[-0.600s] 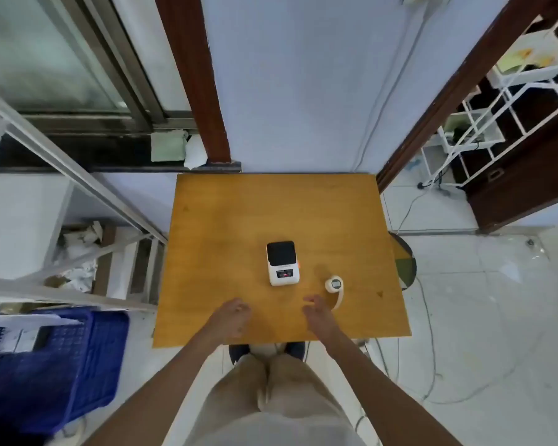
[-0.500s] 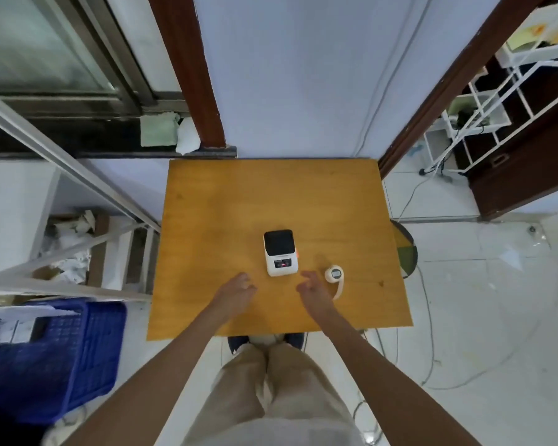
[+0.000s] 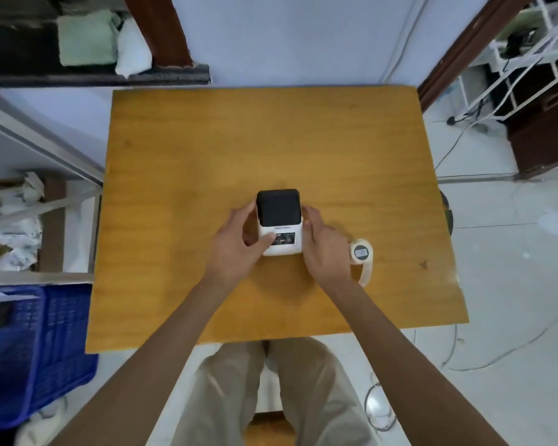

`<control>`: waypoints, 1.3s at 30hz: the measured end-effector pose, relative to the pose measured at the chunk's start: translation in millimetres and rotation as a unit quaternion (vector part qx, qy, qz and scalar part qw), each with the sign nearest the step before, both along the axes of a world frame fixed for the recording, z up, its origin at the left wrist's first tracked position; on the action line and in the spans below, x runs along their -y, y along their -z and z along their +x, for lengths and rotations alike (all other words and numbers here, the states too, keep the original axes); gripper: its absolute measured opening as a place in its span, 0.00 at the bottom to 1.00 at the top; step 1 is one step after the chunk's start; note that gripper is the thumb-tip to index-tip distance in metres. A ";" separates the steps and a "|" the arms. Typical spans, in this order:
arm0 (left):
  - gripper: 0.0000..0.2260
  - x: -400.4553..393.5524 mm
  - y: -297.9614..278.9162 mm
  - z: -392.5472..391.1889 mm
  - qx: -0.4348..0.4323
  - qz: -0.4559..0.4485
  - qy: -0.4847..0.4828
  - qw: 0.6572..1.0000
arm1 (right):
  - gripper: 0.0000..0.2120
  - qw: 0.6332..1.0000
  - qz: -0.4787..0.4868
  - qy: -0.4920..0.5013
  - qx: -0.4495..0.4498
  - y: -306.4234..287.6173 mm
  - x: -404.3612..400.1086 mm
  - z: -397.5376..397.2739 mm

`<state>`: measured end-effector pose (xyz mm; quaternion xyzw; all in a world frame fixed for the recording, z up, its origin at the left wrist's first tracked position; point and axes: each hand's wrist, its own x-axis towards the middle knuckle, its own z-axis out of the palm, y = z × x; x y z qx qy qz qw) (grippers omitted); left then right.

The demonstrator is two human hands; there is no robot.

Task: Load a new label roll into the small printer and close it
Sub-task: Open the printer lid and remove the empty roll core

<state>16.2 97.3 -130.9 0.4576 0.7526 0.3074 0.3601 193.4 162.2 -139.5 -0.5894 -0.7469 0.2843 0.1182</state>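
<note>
Printer (image 3: pixel 280 222) sits mid-frame on the table (image 3: pixel 207 140), lid shut. Left hand (image 3: pixel 236 243) cups its left side, thumb on the front panel. Right hand (image 3: pixel 322 243) presses flat against its right side. Label roll (image 3: pixel 361 252) lies just right of the right hand, untouched, its tail trailing toward the lower frame.
</note>
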 end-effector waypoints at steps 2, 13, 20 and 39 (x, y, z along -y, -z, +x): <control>0.33 2.8 10.9 -1.2 -0.010 0.026 0.003 1.000 | 0.20 0.999 0.047 -0.007 -0.011 8.2 -0.5 3.5; 0.33 19.3 39.6 15.7 -0.074 0.103 -0.017 0.992 | 0.23 0.989 0.146 -0.013 -0.030 35.9 13.8 8.3; 0.17 20.7 39.4 41.1 -0.056 0.152 -0.105 0.981 | 0.23 0.977 0.201 -0.059 -0.041 42.1 15.8 13.7; 0.03 56.5 24.1 70.7 -0.093 0.173 -0.115 0.974 | 0.12 0.991 0.111 -0.047 -0.061 16.2 55.6 13.7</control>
